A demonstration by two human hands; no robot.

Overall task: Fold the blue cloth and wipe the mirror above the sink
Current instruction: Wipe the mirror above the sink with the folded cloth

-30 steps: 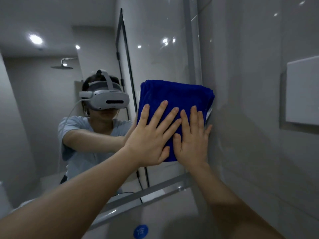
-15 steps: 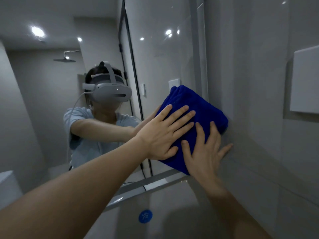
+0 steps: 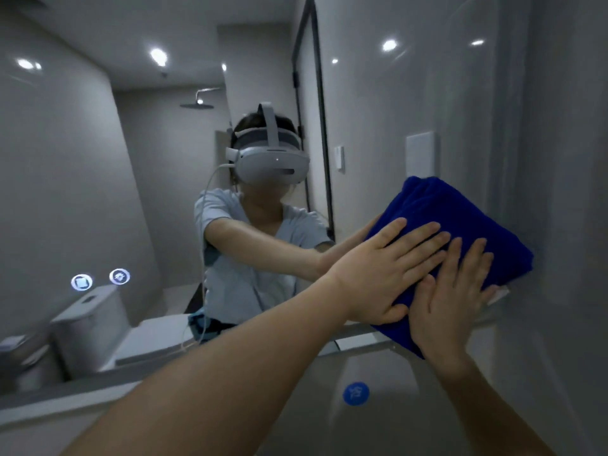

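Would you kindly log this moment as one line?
phase: wiping | blue cloth: folded, against mirror | left hand: flat on cloth | right hand: flat on cloth

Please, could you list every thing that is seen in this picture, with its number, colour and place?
cloth: 1, blue, folded, pressed on the mirror's lower right corner
mirror: 1, silvery, fills most of the view
buttons: 2, glowing white, low on the mirror's left
sticker: 1, blue, round, below the mirror
wall: 1, grey, right of the mirror
toilet: 1, white, reflected, lower left
shower head: 1, dark, reflected, upper middle
lights: several, white, reflected, top
headset: 1, white, reflected, on the person's head
left hand: 1, flat on the cloth
right hand: 1, flat on the cloth, beside the left hand
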